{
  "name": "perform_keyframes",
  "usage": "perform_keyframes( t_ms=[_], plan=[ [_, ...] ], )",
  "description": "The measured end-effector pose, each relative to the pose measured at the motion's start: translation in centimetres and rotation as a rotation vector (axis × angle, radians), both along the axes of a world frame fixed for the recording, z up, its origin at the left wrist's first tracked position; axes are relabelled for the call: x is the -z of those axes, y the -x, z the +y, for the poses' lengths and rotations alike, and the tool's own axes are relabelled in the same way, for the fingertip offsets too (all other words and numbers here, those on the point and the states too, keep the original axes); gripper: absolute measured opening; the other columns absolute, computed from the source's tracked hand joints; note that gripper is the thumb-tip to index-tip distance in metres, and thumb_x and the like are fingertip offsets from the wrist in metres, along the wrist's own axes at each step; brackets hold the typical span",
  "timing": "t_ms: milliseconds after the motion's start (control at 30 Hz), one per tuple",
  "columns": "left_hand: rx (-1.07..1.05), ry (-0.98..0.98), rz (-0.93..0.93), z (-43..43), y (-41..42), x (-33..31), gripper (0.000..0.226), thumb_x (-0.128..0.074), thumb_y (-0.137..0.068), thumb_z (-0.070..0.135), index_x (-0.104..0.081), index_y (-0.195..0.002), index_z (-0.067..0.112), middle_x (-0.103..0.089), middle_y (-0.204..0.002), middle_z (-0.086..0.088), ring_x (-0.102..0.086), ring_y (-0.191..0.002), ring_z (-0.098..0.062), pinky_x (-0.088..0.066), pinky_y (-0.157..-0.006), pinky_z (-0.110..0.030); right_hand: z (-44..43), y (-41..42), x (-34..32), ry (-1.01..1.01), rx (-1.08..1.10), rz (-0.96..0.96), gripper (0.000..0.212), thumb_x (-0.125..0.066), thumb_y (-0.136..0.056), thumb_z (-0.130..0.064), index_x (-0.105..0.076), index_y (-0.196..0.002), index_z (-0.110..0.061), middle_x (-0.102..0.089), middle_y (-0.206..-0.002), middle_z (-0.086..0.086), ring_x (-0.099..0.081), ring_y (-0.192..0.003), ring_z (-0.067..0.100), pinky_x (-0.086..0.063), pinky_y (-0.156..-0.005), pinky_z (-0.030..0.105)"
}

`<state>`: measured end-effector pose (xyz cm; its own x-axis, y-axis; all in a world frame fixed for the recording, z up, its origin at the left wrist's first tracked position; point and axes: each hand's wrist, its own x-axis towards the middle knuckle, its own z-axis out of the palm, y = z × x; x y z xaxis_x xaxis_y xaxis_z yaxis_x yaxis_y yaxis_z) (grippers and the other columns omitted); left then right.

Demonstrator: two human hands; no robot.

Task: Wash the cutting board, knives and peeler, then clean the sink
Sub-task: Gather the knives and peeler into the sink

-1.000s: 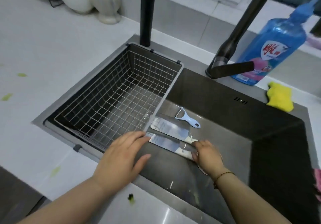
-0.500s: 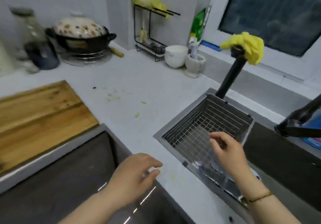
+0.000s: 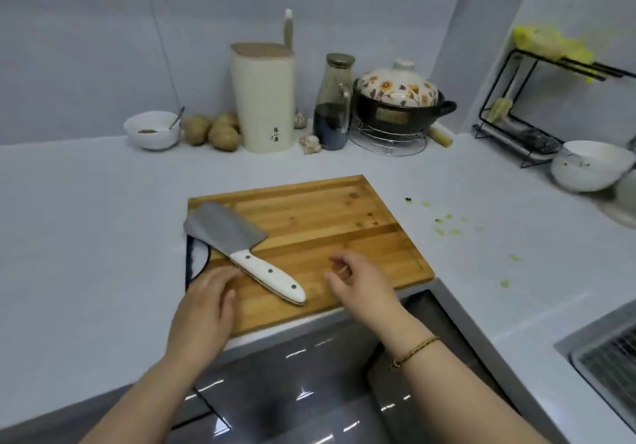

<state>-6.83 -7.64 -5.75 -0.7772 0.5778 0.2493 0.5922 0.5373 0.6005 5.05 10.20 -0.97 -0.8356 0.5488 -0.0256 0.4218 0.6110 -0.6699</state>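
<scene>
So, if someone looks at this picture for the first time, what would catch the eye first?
Most likely the cleaver with its white handle, lying flat on the left part of the wooden cutting board in the middle of the counter. Then the left hand just beside that handle and the right hand over the board's near edge, both holding nothing. A flowered pot stands behind.

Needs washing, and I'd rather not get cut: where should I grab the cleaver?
Make the white handle of the cleaver your grip, coming from the near right with the right hand: its butt end points that way, the blade points away left.
</scene>
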Motion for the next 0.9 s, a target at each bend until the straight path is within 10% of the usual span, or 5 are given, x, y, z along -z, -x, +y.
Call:
perform_keyframes(
  t_ms=[633,900],
  plan=[
    [0.050,0.210,0.053,-1.0,3.1,1.0,0.041,-0.038,-0.075,0.025,-0.073,-0.084,0.007,-0.072,-0.095,-0.010,-0.070,-0.088,-0.029,-0.053,-0.073,-0.045,-6.1,11.0,2.0,-0.478,-0.285,-0.368,0.042,-0.039,-0.095,-0.025,-0.034,-0.130,-0.003,-0.043,-0.130,0.016,-0.043,-0.118,0.030,-0.037,-0.094,0.035],
    [0.047,0.245,0.025,-1.2,3.0,0.7,0.041,-0.036,-0.076,0.021,-0.072,-0.089,0.007,-0.072,-0.097,-0.011,-0.069,-0.089,-0.030,-0.053,-0.073,-0.045,-4.6,10.2,0.4,-0.256,-0.243,-0.311,0.037,-0.045,-0.093,-0.030,-0.045,-0.122,-0.006,-0.056,-0.118,0.014,-0.054,-0.105,0.031,-0.041,-0.078,0.032]
  ],
)
